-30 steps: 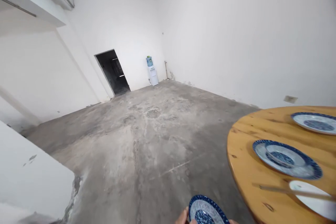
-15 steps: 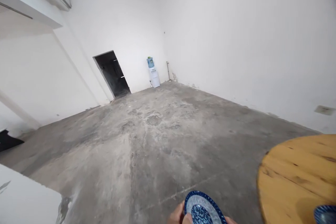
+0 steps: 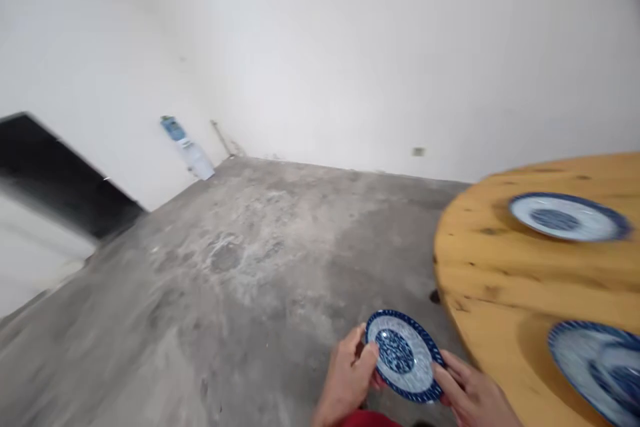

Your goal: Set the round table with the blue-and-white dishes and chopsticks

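A small blue-and-white patterned plate (image 3: pixel 419 373) is held tilted between both hands, above the floor and left of the round table. My left hand (image 3: pixel 349 373) grips its left rim, thumb on the upper face and fingers behind. On the opposite rim, my right hand (image 3: pixel 470 388) is closed the same way, its thumb over the edge. The plate's dark blue rim and patterned centre face up toward me, and nothing lies on it.
To the right stands a round yellow wooden table (image 3: pixel 480 240). A larger blue-and-white plate (image 3: pixel 595 217) sits toward its far side, and a second dish (image 3: pixel 575 357) nearer me is cut off by the frame. A water dispenser (image 3: pixel 187 147) and dark doorway (image 3: pixel 65 173) are at left.
My view has swung to the right and tilted, bringing more of the table and its dishes into sight. Both hands and the held plate have risen further into the picture.
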Demonstrator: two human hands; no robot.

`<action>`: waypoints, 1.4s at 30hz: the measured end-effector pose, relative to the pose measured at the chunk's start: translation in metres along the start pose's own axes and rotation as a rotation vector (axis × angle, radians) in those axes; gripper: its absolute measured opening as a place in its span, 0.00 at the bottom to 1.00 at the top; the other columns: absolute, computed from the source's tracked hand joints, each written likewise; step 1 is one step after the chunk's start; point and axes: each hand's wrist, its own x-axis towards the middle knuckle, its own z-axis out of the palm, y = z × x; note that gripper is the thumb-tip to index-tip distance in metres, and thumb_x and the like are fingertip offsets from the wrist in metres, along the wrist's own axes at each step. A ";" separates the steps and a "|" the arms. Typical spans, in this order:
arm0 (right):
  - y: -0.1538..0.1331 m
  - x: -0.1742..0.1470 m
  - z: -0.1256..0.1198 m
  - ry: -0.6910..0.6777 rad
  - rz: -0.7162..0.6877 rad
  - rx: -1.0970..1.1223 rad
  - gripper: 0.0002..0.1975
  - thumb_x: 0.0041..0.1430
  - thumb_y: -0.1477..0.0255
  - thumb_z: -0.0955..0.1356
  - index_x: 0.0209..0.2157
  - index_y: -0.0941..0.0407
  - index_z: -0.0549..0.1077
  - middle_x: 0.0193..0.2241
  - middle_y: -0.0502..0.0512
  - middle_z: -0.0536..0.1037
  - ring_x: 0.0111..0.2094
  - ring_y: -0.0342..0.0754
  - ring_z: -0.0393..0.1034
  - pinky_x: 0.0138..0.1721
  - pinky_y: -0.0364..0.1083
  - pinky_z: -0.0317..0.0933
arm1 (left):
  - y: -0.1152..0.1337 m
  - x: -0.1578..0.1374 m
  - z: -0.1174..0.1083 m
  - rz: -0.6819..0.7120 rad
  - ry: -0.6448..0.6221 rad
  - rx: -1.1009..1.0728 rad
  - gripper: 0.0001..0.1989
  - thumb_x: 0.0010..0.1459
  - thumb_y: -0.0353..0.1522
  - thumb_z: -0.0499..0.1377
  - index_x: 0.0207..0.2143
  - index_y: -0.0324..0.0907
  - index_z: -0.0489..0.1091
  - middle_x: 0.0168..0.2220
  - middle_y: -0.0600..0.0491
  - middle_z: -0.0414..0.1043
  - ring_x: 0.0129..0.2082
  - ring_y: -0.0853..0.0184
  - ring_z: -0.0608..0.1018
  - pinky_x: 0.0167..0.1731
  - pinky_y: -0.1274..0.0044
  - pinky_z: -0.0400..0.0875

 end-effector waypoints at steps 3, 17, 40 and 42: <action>-0.015 0.010 0.008 0.176 0.167 0.115 0.20 0.50 0.50 0.65 0.24 0.53 0.71 0.17 0.51 0.71 0.18 0.48 0.62 0.22 0.45 0.62 | 0.022 0.051 -0.015 0.013 -0.189 0.082 0.29 0.63 0.51 0.53 0.52 0.37 0.73 0.34 0.49 0.76 0.26 0.68 0.75 0.26 0.78 0.72; -0.046 0.123 -0.055 0.820 0.427 0.402 0.19 0.48 0.50 0.63 0.21 0.51 0.62 0.15 0.47 0.62 0.17 0.44 0.55 0.19 0.44 0.54 | 0.108 0.277 0.059 0.176 -0.751 0.360 0.23 0.67 0.45 0.50 0.52 0.40 0.72 0.34 0.51 0.75 0.31 0.66 0.76 0.29 0.76 0.76; 0.001 0.181 -0.115 1.417 0.601 0.440 0.17 0.54 0.54 0.64 0.26 0.53 0.69 0.16 0.49 0.68 0.19 0.47 0.64 0.21 0.44 0.55 | 0.193 0.398 0.246 0.751 -1.180 1.210 0.15 0.67 0.33 0.53 0.25 0.43 0.62 0.22 0.57 0.66 0.25 0.70 0.68 0.29 0.77 0.54; 0.000 0.186 -0.123 1.441 0.626 0.440 0.16 0.54 0.55 0.64 0.25 0.53 0.68 0.15 0.49 0.68 0.19 0.48 0.64 0.21 0.44 0.56 | 0.196 0.406 0.257 0.783 -1.212 1.203 0.15 0.67 0.33 0.53 0.25 0.43 0.64 0.22 0.57 0.66 0.24 0.70 0.68 0.29 0.76 0.54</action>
